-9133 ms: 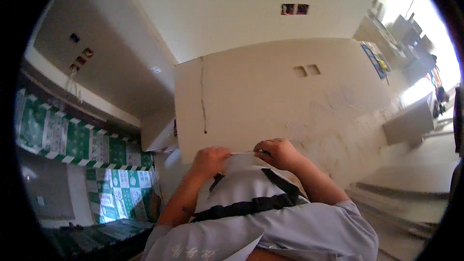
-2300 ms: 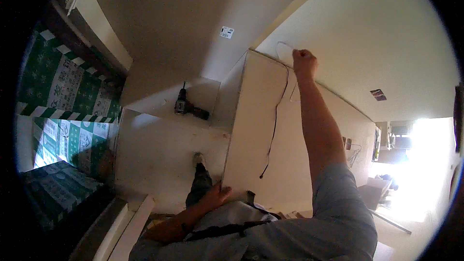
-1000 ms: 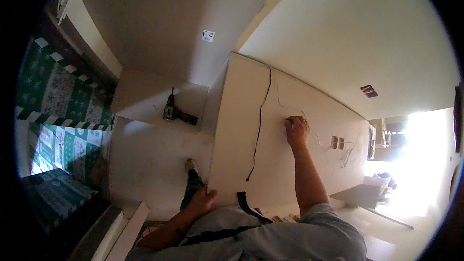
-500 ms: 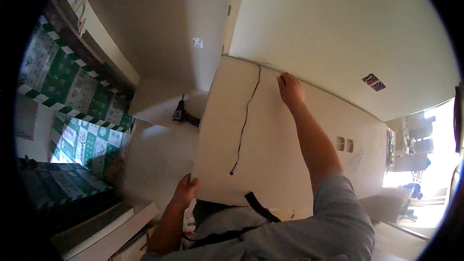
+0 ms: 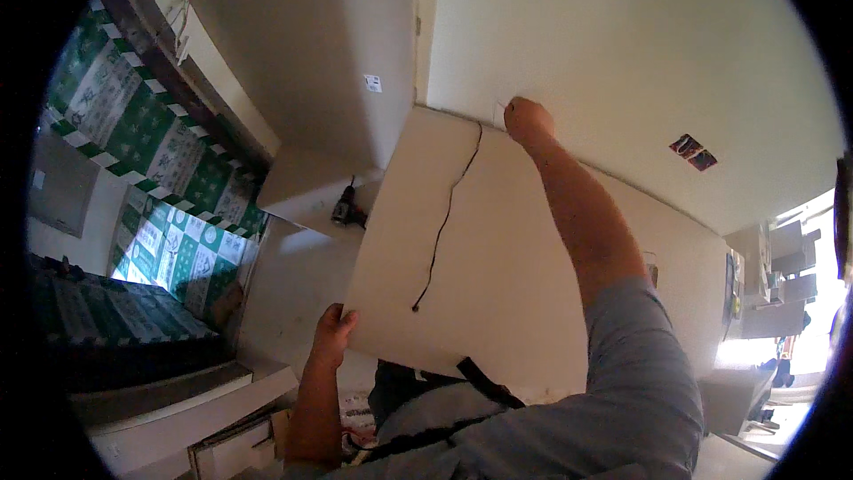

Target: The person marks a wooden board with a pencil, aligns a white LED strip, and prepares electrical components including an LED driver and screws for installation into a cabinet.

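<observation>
A large beige board (image 5: pixel 498 258) spans the space before me, its far edge against the pale wall (image 5: pixel 604 44). My left hand (image 5: pixel 332 332) grips the board's near left edge, thumb on top. My right hand (image 5: pixel 530 120) is closed just past the far edge, at the wall. Its fingers are pinched, and a thin pale line shows by their tips; what they hold is too small to make out. A thin black cable (image 5: pixel 442 218) crosses the board from its far edge to a small dark hole.
Left of the board, a power drill (image 5: pixel 347 207) rests on a lower pale surface. Green-and-white protective sheeting (image 5: pixel 142 116) covers areas farther left. Open wall boxes with wires (image 5: pixel 693 152) sit at right. Pale planks (image 5: pixel 195 404) lie at lower left.
My right hand has moved from the board's far edge up to the wall. My left hand stays on the board's edge. The whole view has shifted slightly.
</observation>
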`<move>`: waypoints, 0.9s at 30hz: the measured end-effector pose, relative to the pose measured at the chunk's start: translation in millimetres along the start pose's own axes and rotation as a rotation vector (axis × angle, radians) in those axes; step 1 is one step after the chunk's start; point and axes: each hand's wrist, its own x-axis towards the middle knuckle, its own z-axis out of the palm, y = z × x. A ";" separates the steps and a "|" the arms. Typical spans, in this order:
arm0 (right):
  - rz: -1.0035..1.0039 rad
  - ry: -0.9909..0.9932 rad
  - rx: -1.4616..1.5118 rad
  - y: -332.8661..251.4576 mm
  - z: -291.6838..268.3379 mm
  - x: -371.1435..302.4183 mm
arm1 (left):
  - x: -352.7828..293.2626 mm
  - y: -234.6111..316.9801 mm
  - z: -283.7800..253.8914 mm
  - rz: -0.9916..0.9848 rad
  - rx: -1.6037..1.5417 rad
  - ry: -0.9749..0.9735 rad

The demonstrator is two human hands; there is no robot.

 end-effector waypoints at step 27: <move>-0.138 0.183 0.251 55.6 64.4 -139.6 | 26.6 -52.1 -11.6 0.135 -0.049 0.070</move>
